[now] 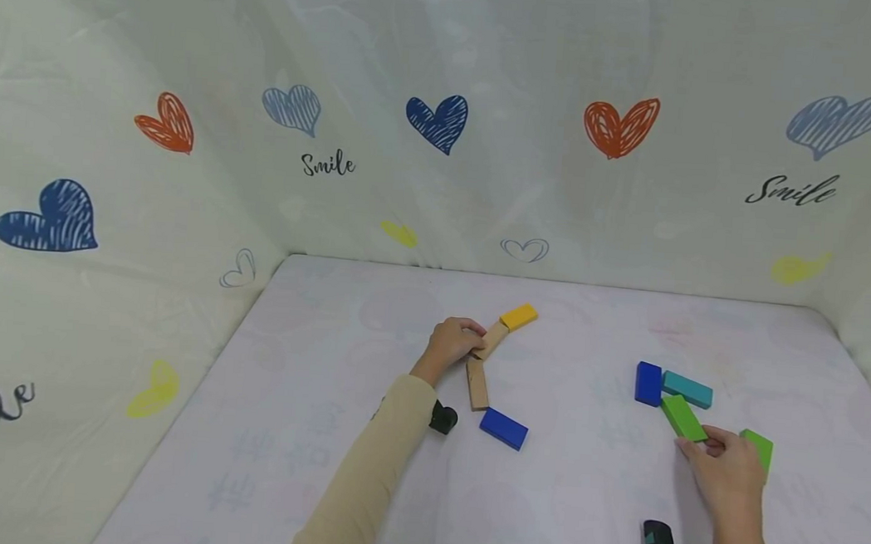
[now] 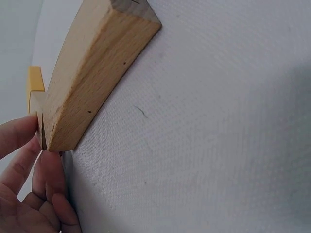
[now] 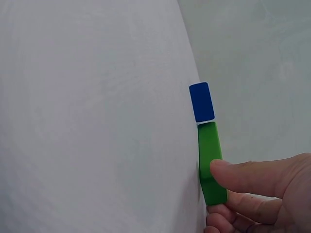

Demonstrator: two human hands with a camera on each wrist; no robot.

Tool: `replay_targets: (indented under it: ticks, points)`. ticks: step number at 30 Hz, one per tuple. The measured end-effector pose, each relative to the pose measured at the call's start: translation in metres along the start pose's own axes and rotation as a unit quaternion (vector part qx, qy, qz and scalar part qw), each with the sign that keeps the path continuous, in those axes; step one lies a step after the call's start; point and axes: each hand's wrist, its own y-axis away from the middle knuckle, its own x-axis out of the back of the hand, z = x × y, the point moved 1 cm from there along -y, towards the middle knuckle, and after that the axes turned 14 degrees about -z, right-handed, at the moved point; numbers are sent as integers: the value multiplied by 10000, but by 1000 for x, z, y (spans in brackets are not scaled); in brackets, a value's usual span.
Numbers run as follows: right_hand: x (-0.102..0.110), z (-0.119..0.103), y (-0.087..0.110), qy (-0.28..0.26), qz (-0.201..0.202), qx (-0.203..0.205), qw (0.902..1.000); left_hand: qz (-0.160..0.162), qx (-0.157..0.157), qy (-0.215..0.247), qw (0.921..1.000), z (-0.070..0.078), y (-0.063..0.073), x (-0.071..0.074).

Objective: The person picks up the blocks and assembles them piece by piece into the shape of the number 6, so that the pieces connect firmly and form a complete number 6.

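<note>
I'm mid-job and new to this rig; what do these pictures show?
There is no machine: each grip is a person's bare hand. The wide picture comes from the person's head, the close-ups from each wrist.

On the white surface, one group has a yellow block, farther wooden block, nearer wooden block and blue block; to its right lie another blue block, a teal block, a green block and a partly hidden second green block.

The left grip touches the farther wooden block; whether it pinches is unclear. The right grip pinches the green block beside the teal one.
</note>
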Motion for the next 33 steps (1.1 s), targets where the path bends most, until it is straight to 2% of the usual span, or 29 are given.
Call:
replay_targets:
  ticks: [9,19,27,33]
  points:
    - [3,-2,3,-32,43,-24,10000,-25,-6,122,9999,0,1,-1]
    - [5,-4,5,-333,-4,-181,9993,-13,-75,170,9998,-1,0,-1]
    - [8,-12,12,-472,-313,188,9982,-39,-111,187,9998,-1,2,0]
    - [3,-18,17,-351,-905,672,9930,-59,-156,200,9997,-1,1,0]
